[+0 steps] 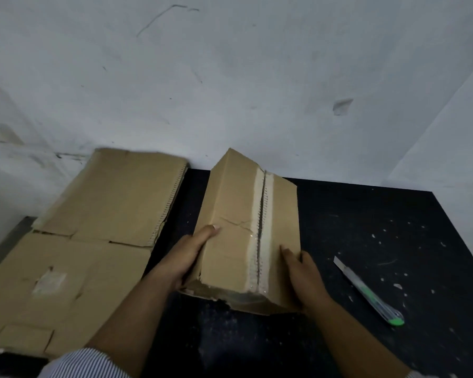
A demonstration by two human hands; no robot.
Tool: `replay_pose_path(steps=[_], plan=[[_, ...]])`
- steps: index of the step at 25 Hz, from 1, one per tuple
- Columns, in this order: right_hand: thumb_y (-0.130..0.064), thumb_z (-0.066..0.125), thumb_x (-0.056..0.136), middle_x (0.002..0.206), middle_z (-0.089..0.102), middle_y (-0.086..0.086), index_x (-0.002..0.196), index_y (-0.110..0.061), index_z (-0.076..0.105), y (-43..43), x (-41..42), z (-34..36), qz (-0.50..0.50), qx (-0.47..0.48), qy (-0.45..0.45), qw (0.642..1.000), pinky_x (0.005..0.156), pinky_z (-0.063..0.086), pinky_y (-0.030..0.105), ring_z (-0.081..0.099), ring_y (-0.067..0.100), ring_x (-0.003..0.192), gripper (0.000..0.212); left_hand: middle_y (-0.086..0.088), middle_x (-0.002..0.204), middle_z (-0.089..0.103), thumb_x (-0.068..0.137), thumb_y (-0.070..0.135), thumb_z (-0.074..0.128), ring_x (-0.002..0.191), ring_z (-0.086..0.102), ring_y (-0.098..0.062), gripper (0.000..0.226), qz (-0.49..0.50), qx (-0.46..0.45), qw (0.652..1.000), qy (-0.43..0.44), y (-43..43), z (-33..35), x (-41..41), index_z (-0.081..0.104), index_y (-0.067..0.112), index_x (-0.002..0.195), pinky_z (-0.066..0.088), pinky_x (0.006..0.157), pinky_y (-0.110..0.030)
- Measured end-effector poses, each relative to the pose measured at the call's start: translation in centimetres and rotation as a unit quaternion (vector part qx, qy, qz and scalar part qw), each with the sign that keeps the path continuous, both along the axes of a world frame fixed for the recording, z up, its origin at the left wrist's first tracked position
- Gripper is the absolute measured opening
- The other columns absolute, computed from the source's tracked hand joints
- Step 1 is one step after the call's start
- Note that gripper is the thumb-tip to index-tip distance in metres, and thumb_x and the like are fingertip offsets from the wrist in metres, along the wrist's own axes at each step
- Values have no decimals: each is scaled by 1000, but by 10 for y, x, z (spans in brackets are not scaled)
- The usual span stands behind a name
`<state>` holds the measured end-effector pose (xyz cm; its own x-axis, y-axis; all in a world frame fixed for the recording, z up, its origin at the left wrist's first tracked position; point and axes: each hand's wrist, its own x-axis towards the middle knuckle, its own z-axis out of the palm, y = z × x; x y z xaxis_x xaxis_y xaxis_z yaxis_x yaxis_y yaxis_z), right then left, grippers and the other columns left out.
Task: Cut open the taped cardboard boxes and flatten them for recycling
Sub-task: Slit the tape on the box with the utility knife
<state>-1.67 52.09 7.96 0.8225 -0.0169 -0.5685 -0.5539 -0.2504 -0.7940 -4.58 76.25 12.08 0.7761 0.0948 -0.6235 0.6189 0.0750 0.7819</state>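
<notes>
A brown cardboard box [238, 219] stands on the black table [366, 241], its top seam slit along the pale tape. My left hand [189, 252] holds the box's near left side, thumb on top and fingers down the side. My right hand [301, 274] holds the near right corner, thumb on the top flap. A green and clear utility knife [372, 293] lies on the table to the right of the box, blade out, touched by neither hand.
Flattened cardboard [93, 227] lies in a pile at the left, overhanging the table's left edge. A white wall [230, 77] rises right behind the table. Pale specks dot the table top at the right.
</notes>
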Motion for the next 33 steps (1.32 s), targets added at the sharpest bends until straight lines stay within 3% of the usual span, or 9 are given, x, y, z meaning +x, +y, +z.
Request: replay_pose_path(steps=[5, 8, 12, 14, 16, 20, 24, 30, 33], plan=[[-50, 56, 97, 105, 53, -14, 138, -22, 47, -10, 14, -2, -2, -55, -63, 997, 81, 43, 34, 54, 8, 94, 51, -7, 108, 76, 96, 59, 50, 103, 72, -26, 46, 0, -24, 1000, 5, -6, -25, 4, 70, 23, 115, 51, 99, -44], [-48, 55, 98, 122, 57, -3, 139, -20, 43, -11, 15, -3, 22, -116, -100, 988, 79, 41, 32, 52, 12, 94, 51, 6, 110, 70, 104, 50, 41, 99, 65, -14, 34, -30, 137, 989, -46, -17, -39, 4, 64, 28, 115, 48, 84, -30], [-49, 54, 97, 142, 48, 9, 152, -21, 28, -5, 8, -13, 57, -188, -136, 971, 86, 42, 33, 54, 24, 114, 67, -7, 134, 53, 106, 34, 34, 118, 54, -18, 45, -53, 378, 908, -172, -27, -67, -5, 43, 12, 144, 47, 96, -30], [-49, 53, 98, 143, 44, 8, 155, -22, 23, -4, 4, -12, 64, -191, -138, 970, 85, 37, 30, 51, 22, 116, 70, -14, 160, 24, 106, 34, 32, 145, 29, -28, 60, -111, 470, 857, -182, -34, -75, -7, 19, 7, 158, 30, 120, -37], [-47, 52, 100, 137, 45, 1, 154, -25, 26, -10, 3, -10, 82, -169, -132, 973, 86, 37, 29, 48, 15, 109, 65, -12, 167, 1, 101, 47, 23, 154, 0, -31, 73, -184, 546, 797, -184, -41, -77, -8, 8, 6, 159, 13, 124, -40], [-38, 42, 106, 125, 61, 5, 131, -19, 56, -47, 1, -20, 56, -224, -153, 961, 85, 43, 34, 54, 15, 100, 34, -12, 168, -4, 90, 58, 7, 153, -10, -31, 88, -214, 583, 765, -172, -44, -78, -7, 2, 5, 159, 9, 125, -46], [-29, 51, 98, 134, 41, 17, 143, -17, 37, -112, -9, -46, 96, -462, -62, 879, 106, 33, 48, 39, 35, 124, 48, -13, 168, -2, 90, 58, 6, 154, -9, -29, 87, -225, 629, 728, -154, -46, -79, -4, 5, 5, 159, -1, 123, -54], [-15, 54, 92, 135, 39, 13, 140, -22, 33, -168, -6, -67, 181, -485, -34, 855, 107, 37, 44, 42, 32, 125, 53, -10, 168, -3, 89, 64, 7, 153, -13, -22, 91, -215, 603, 750, -166, -43, -87, -2, 5, 6, 159, 11, 125, -50], [-11, 45, 97, 138, 38, 20, 138, -10, 33, -174, 9, -66, 146, -411, -11, 900, 104, 37, 46, 42, 38, 125, 43, -12, 168, 2, 89, 65, 11, 154, -11, -21, 93, -205, 593, 756, -187, -43, -88, -2, 10, 3, 159, 6, 126, -40]])
